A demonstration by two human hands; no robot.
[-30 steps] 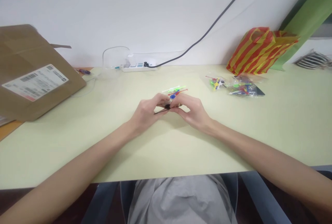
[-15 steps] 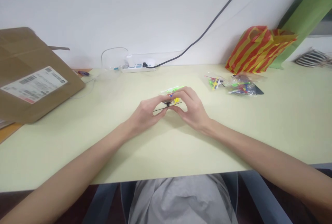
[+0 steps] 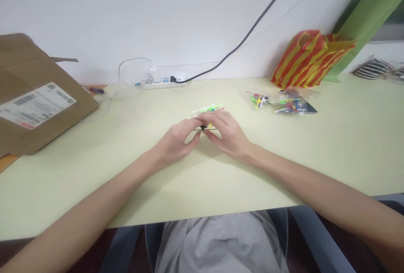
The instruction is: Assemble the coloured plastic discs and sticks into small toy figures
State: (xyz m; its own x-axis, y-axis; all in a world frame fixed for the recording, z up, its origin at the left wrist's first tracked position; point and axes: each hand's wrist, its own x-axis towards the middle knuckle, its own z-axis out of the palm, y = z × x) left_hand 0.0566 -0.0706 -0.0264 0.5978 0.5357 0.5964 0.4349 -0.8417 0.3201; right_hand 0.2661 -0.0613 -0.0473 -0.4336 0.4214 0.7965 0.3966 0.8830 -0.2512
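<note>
Both hands meet over the middle of the table, fingertips close together. Between them is a small black part with a thin dark strip running out to either side, perhaps a little propeller; its exact kind is too small to tell. My left hand pinches it from the left, thumb below and fingers above. From the right, my right hand closes on it in the same way, its fingers overlapping the left fingertips. Just behind the fingers lie green, white, red and yellow plastic pieces, partly hidden by the hands.
Clear bags of coloured plastic parts lie at the right, before a red-and-yellow striped bag. A cardboard box stands at the left. Against the wall sits a power strip with a dark cable plugged in.
The fingers have drawn closer around the black part, and the thin strip now lies level instead of slanting. My right fingers have come down a little. The whole view has shifted slightly.
</note>
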